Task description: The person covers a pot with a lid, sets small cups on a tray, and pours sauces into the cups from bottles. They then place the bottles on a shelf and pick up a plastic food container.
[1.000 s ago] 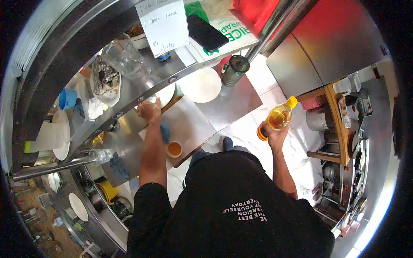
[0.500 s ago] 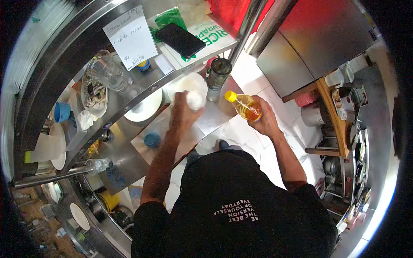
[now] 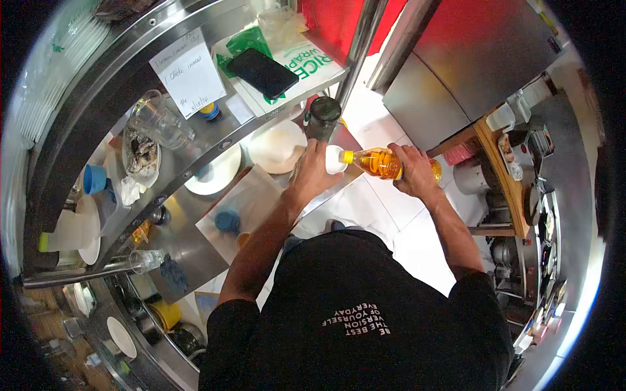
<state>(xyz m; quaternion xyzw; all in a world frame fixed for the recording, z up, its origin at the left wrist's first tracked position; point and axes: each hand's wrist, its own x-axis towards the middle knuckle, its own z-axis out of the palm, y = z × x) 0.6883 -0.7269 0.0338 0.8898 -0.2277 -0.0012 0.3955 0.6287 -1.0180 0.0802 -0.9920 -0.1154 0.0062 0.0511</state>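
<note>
Bottle of amber liquid (image 3: pixel 377 163) lies nearly level in your right hand's (image 3: pixel 415 173) wrapped grip, yellow top (image 3: pixel 346 157) at the small white bowl (image 3: pixel 334 160) that your left hand's (image 3: pixel 313 171) fingers clasp; keep the bowl steady, tilt gently.

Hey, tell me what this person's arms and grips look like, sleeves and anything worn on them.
Short black sleeves leave both forearms uncovered. The left grip and right grip are ungloved, and no watch shows; rings I can't make out. The black shirt carries white lettering.
</note>
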